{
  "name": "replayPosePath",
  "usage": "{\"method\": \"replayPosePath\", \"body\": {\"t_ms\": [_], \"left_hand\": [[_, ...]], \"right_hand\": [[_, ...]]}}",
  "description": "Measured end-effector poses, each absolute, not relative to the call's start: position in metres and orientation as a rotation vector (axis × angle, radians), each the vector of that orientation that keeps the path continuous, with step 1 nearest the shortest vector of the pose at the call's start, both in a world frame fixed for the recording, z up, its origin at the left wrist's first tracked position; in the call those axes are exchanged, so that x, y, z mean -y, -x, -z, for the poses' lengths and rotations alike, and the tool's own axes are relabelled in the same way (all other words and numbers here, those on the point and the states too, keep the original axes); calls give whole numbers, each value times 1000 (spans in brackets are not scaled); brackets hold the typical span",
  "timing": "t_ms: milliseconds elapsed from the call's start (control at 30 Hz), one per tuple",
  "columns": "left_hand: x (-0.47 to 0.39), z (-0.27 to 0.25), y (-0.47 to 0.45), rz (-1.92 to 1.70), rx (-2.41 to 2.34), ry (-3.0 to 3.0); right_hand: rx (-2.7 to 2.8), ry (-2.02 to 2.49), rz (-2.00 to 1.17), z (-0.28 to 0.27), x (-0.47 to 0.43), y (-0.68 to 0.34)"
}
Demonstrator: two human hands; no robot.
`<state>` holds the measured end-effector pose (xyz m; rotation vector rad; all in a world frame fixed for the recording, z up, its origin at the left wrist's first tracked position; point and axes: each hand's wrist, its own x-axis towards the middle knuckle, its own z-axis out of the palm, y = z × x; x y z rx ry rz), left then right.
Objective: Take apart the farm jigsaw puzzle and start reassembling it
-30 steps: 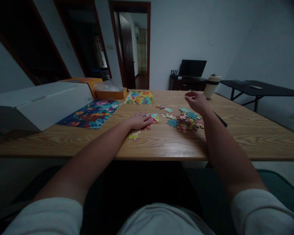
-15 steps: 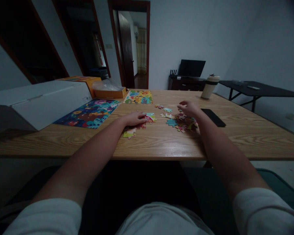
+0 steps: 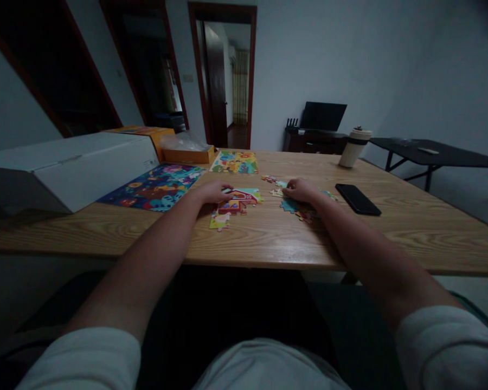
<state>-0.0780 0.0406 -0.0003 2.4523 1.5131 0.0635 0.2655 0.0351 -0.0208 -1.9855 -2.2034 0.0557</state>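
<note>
Red and yellow, the part-joined puzzle (image 3: 239,202) sits at four o'clock from the left hand (image 3: 212,192), fingers slightly parted; the right hand (image 3: 303,190) bunches its fingers over loose pieces (image 3: 289,206), can't tell if gripping. Eleven o'clock: orange box (image 3: 189,156), clear plastic (image 3: 187,142) inside.

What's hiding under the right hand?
Puzzle pieces stick out on both sides of the right hand. Whatever lies directly beneath it is covered, so I can't tell.
</note>
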Motion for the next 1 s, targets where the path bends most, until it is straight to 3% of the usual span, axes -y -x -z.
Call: {"method": "replayPosePath", "body": {"t_ms": [500,633,1000], "left_hand": [[-26,-9,75,-97,-1459,-2411],[-28,-8,75,-100,-1449,-2410],[-41,1,80,-88,-1424,-2444]], "right_hand": [[2244,1979,-85,27,-104,-202],[2273,1877,-32,21,-93,-200],[2289,1684,-340,-1,-5,-205]]}}
